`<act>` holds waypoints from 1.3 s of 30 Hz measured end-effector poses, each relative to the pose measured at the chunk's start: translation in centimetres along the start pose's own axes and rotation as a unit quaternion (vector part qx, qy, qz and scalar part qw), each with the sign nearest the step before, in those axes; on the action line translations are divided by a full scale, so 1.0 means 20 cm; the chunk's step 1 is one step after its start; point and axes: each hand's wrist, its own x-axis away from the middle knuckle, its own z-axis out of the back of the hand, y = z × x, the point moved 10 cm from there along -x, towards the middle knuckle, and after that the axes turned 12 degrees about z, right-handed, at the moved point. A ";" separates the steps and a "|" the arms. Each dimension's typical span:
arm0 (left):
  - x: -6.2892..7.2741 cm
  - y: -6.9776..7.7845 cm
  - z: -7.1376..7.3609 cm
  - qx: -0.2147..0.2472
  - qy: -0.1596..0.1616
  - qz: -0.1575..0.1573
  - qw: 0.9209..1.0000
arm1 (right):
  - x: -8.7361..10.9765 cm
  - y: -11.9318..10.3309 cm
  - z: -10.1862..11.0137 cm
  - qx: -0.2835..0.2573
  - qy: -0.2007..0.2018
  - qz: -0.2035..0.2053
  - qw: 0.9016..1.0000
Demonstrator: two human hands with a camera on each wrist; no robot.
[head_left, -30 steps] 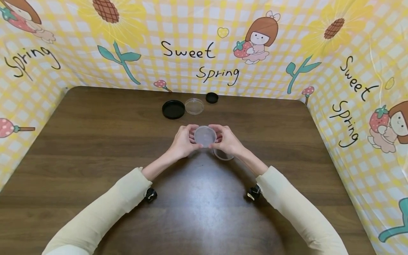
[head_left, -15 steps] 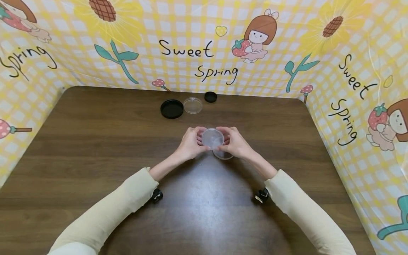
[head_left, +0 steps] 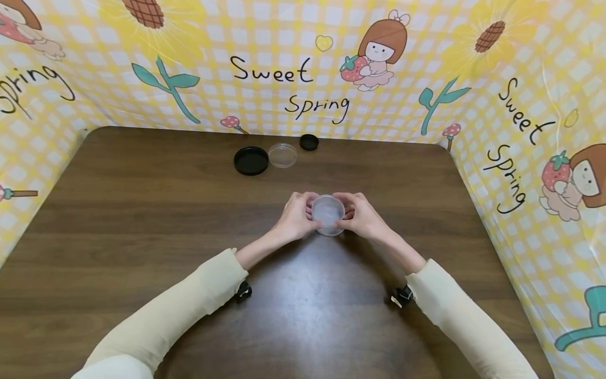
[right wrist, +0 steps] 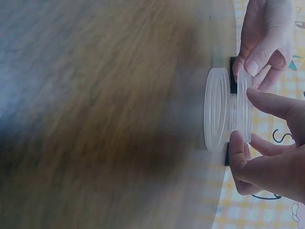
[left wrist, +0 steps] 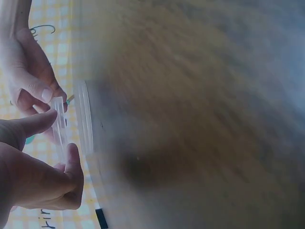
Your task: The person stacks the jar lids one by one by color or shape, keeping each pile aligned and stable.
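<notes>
My left hand [head_left: 295,218] and right hand [head_left: 364,218] hold a shallow, round, translucent plastic dish [head_left: 328,208] between them, each pinching its rim with thumb and fingers. Just under it, a wider clear round dish [right wrist: 217,110] sits on the table. From the head view the held dish hides most of this lower dish, whose near rim shows below the thumbs. A gap separates the two in the left wrist view, where the held dish [left wrist: 59,124] hangs level over the lower one [left wrist: 84,117].
Toward the back edge of the brown wooden table [head_left: 156,221] lie a large black round dish [head_left: 251,161], a clear round dish [head_left: 282,156] and a small black round one [head_left: 309,142]. Yellow checked cloth [head_left: 265,31] walls off the back and sides.
Both hands have carried the held dish to the right and slightly nearer, so it now overlaps the clear dish on the table. That lower dish was more exposed before.
</notes>
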 end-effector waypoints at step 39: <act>-0.01 0.02 -0.06 -0.087 0.006 -0.023 0.996 | 0.03 0.05 -0.02 0.046 0.000 0.023 0.999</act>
